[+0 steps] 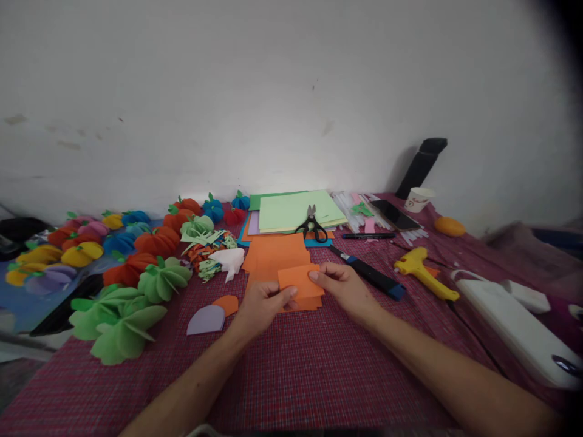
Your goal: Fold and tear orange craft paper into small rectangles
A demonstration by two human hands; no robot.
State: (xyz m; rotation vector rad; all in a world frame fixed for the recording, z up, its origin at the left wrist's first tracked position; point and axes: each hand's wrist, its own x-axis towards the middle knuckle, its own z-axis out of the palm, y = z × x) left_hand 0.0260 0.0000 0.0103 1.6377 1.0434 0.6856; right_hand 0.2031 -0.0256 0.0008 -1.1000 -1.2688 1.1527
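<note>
A small rectangle of orange paper is held up between my two hands. My left hand pinches its lower left edge, thumb on top. At its right edge, my right hand grips it between thumb and fingers. Beneath it lie larger orange sheets on the checked tablecloth. Left of my left hand rest a lilac half-round paper piece and an orange rounded piece. A box cutter lies just beyond my right hand. Black scissors sit on stacked coloured paper.
Several paper pumpkins crowd the left side, near paper scraps and a white tissue. On the right are a yellow glue gun, glue sticks, a phone, a pen, a paper cup and a white device.
</note>
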